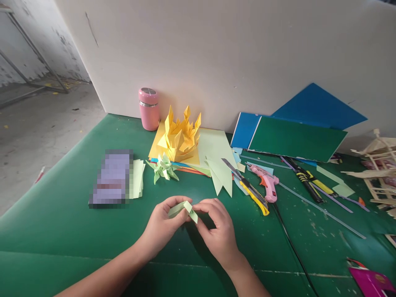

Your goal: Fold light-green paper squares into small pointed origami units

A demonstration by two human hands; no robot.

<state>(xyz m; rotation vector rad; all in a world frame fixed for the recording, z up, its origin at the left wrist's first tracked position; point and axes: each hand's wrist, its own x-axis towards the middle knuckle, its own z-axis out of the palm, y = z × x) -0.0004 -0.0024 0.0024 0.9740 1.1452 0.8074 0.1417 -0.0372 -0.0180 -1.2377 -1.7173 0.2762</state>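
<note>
Between my two hands is a folded strip of pale green paper (185, 207), bent over at its top with one end slanting down to the right. My left hand (167, 218) pinches it from the left, thumb in front. From the right, my right hand (218, 225) grips its lower right end between thumb and fingertips. Beyond them on the table sits a pale green folded-paper flower (163, 168). Behind it a yellow folded-paper crown (182, 138) stands on a stack of coloured paper sheets (216, 144).
On the green table (77, 235) are a pink flask (149, 109), a blurred-out rectangular object (113, 177), green paper slips (137, 179), a yellow box cutter (249, 189) and a pink glue gun (266, 181) with black cord. Boards (297, 138) lean against the wall; a stick model (382, 165) stands right.
</note>
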